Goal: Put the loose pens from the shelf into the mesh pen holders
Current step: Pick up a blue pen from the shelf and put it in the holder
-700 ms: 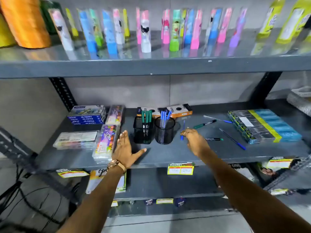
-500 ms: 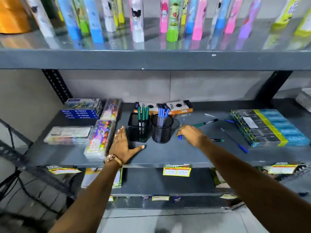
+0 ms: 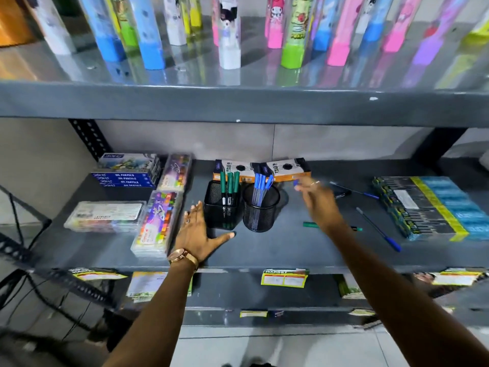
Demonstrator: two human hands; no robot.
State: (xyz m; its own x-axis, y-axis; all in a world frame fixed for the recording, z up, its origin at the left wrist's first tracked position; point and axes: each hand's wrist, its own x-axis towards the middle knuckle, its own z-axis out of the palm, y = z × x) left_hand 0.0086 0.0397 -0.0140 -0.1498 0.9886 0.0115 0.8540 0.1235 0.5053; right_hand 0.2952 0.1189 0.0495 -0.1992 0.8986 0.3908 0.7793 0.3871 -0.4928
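Observation:
Two black mesh holders stand mid-shelf: a square holder (image 3: 221, 207) with green pens and a round holder (image 3: 260, 211) with blue pens. My left hand (image 3: 199, 233) lies flat on the shelf, fingers apart, just left of the square holder. My right hand (image 3: 317, 202) is blurred and raised to the right of the round holder; a blue pen's cap (image 3: 296, 182) shows at its fingertips. Loose on the shelf lie a green pen (image 3: 310, 224) partly under my right wrist, a long blue pen (image 3: 378, 229), a dark marker (image 3: 343, 193) and a thin blue pen (image 3: 369, 195).
Orange boxes (image 3: 288, 168) lie behind the holders. Crayon and pastel packs (image 3: 158, 221) sit to the left, and a flat pen box (image 3: 428, 207) to the right. The upper shelf's edge (image 3: 238, 102) overhangs, with coloured tubes on it.
My right hand closed on a blue pen lying right of the round holder, lifted it off the shelf and moved it up and back. The left hand stayed flat.

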